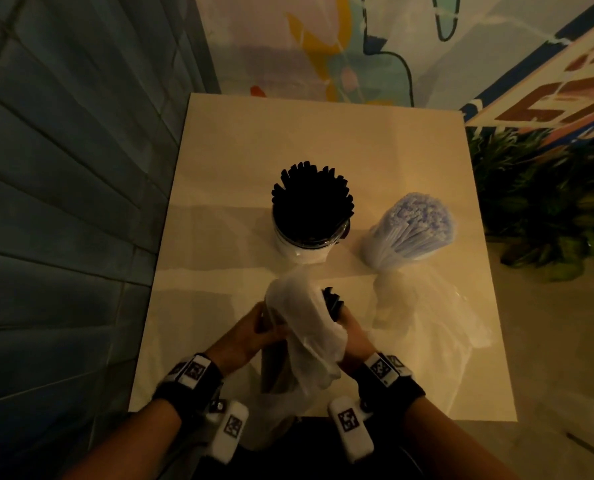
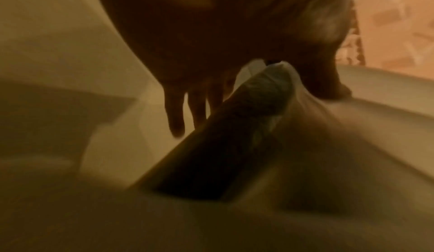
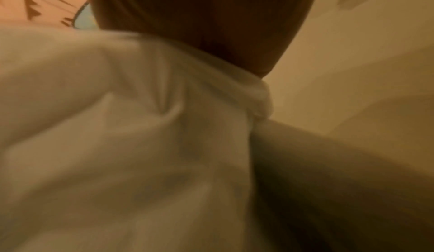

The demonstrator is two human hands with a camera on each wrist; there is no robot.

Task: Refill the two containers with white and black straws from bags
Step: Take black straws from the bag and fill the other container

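I have both hands on bag (image 1: 306,327) of black straws (image 1: 331,301) near desk (image 1: 219,237) front edge: left hand (image 1: 250,336) grips bundle through plastic, right hand (image 1: 356,336) pinches bag mouth. Step, I judge: pulling plastic back. Next: lift straws to full black container (image 1: 309,233) mid-desk. White straws (image 1: 413,230) near right edge; left side open.

A pale square table (image 1: 323,133) stands against a wall of dark blue-grey tiles (image 1: 63,168) on its left. Behind it is a painted mural (image 1: 323,39) with yellow, teal and orange shapes outlined in black. Green leafy plants (image 1: 537,202) sit on the floor (image 1: 548,358) to the table's right.
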